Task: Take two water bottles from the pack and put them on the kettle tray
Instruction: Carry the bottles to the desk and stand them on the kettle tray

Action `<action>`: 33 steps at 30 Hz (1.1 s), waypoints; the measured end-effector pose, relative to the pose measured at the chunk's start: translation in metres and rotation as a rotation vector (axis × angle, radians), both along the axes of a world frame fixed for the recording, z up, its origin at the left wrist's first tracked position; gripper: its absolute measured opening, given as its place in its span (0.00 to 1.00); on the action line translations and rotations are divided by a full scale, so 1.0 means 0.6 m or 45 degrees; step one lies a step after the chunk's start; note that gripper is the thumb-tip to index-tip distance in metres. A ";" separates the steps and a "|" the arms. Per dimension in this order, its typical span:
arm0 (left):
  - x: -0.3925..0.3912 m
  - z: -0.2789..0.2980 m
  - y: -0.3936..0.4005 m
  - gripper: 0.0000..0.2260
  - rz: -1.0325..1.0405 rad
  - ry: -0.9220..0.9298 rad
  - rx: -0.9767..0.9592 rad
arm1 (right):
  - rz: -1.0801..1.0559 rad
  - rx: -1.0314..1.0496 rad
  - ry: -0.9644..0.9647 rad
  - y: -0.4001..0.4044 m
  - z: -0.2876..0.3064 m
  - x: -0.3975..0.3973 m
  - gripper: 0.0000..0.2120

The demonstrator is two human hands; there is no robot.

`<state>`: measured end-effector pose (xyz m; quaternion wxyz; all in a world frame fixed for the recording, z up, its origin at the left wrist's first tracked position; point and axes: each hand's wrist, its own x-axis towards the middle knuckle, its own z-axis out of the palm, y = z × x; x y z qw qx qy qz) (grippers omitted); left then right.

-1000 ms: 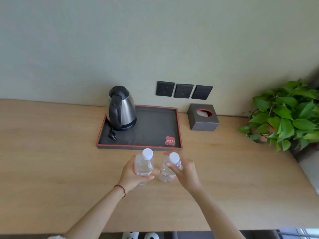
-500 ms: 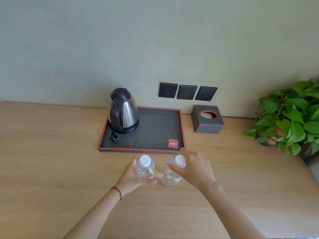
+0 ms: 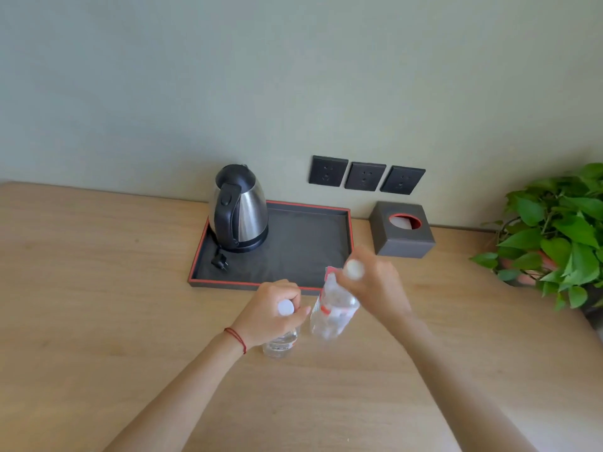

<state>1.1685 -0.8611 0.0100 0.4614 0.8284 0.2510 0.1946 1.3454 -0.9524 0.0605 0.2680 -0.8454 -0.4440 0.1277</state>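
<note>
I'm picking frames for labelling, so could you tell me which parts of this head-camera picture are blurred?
Head view: the right hand and its bottle are smeared by motion; the left hand, kettle and tray are sharp; the wide lens bends the desk's back edge.

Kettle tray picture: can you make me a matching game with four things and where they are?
Things:
1. shiny steel kettle with black handle
2. dark grey square tissue box
3. leafy green potted plant
4. clear plastic water bottle with white cap

Places:
A. far right edge of the wooden counter
B. tilted in the right hand
C. left end of the black red-edged tray
D. just right of the tray, below the wall sockets

Pairs: 1-C, 2-D, 3-A, 4-B
</note>
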 end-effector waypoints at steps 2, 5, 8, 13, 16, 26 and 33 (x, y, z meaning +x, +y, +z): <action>0.004 0.003 -0.001 0.16 -0.002 -0.041 0.038 | 0.124 0.045 -0.013 0.036 0.018 0.034 0.13; 0.005 0.005 -0.008 0.17 0.023 -0.050 0.052 | 0.329 -0.003 -0.017 0.097 0.040 0.090 0.13; 0.002 0.002 -0.009 0.17 0.040 -0.044 0.025 | 0.479 -0.139 -0.131 0.156 0.037 0.130 0.13; 0.000 0.003 -0.013 0.15 0.075 -0.025 0.013 | 0.485 -0.187 -0.220 0.239 0.019 0.169 0.12; -0.002 0.005 -0.017 0.13 0.104 -0.008 -0.024 | 0.440 -0.228 -0.278 0.278 0.006 0.191 0.13; -0.001 0.001 -0.014 0.14 0.110 -0.008 -0.102 | 0.338 -0.313 -0.306 0.343 0.005 0.240 0.13; -0.004 -0.006 -0.016 0.14 0.107 -0.013 -0.066 | 0.296 -0.316 -0.319 0.349 0.008 0.229 0.15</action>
